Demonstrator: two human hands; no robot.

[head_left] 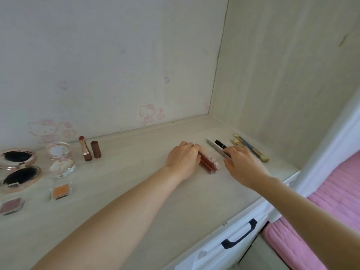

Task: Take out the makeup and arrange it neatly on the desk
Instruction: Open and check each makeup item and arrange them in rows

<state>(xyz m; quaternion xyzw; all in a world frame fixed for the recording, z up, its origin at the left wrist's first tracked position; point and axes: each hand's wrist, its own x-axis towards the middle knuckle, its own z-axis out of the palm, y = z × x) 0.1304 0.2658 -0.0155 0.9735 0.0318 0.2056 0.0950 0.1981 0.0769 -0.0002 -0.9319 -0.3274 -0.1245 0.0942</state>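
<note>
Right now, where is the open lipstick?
In the head view, the open lipstick stands upright at the back left of the desk, just left of its brown cap and right of the round clear compact.

I'm looking down at a pale wood-grain desk (136, 191) that is running into a corner. The far wall (109, 55) is showing faded pink cartoon cat stickers (148, 113) low down, and a matching wood-grain side panel (292, 75) is closing off the right. Soft, even light is falling across everything. Near right, a white drawer front is carrying a dark handle (240, 233), and pink quilted bedding (319, 221) is lying beyond it.
</note>
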